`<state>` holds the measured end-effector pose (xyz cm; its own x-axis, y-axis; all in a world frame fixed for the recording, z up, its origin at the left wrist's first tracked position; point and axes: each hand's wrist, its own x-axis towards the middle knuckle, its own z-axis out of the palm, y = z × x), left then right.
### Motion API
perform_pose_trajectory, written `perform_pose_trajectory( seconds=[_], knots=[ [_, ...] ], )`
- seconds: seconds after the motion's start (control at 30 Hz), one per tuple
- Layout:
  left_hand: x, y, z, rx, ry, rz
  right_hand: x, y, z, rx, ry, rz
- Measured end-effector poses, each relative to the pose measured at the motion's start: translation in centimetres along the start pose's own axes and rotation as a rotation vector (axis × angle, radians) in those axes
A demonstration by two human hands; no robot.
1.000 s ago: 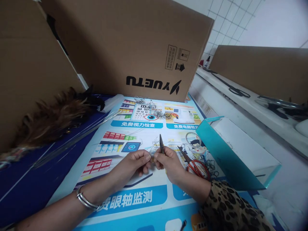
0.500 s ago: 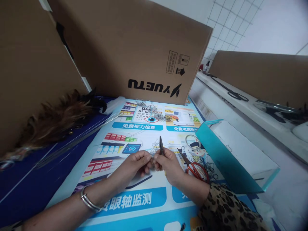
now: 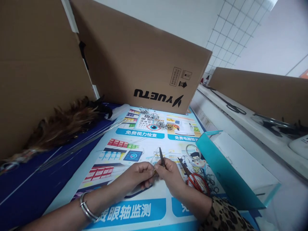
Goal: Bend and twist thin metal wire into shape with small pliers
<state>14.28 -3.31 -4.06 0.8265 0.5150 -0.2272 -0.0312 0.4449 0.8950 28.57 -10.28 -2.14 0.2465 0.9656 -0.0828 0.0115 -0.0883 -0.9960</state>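
Over the printed sheet (image 3: 178,160), both my hands meet fingertip to fingertip. My left hand (image 3: 139,175) is closed in a pinch on something very small, which the fingers mostly hide. In my right hand (image 3: 170,176) is a dark pointed tool that looks like needle-nose pliers (image 3: 161,155), its tip facing away from me; the grip is hidden in the palm. Its thumb and forefinger press close to the left fingertips. Just beyond the hands lie thin bent wires (image 3: 154,156). To the right rest orange-handled scissors (image 3: 198,183) beside dark wire loops (image 3: 213,184) and a wire coil (image 3: 191,150).
A tall cardboard box (image 3: 144,61) stands at the back, with small wire pieces (image 3: 157,120) before it. An open teal box (image 3: 221,170) is at the right. On the left lie brown feathers (image 3: 64,128) and long thin rods (image 3: 84,144).
The view has tilted up, so the scene sits lower in the picture. Both hands remain together, and the pliers stay in my right hand.
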Motion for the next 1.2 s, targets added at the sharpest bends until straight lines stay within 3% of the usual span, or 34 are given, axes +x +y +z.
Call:
perform_pose_trajectory(
  seconds=[0.33,0.63,0.9,1.2],
  knots=[
    [-1.0,0.6,0.9,-0.065,0.001,0.040,-0.5,0.5,0.2,0.002,0.037,-0.049],
    [-1.7,1.3,1.8,-0.115,0.043,0.031,-0.2,0.5,0.0,0.052,-0.004,-0.047],
    [-1.2,1.0,0.8,-0.230,0.037,0.024,0.1,0.9,-0.1,0.193,-0.066,0.019],
    [-1.0,0.9,1.0,-0.198,0.037,0.000,0.0,0.5,0.2,0.242,-0.011,0.035]
  ],
)
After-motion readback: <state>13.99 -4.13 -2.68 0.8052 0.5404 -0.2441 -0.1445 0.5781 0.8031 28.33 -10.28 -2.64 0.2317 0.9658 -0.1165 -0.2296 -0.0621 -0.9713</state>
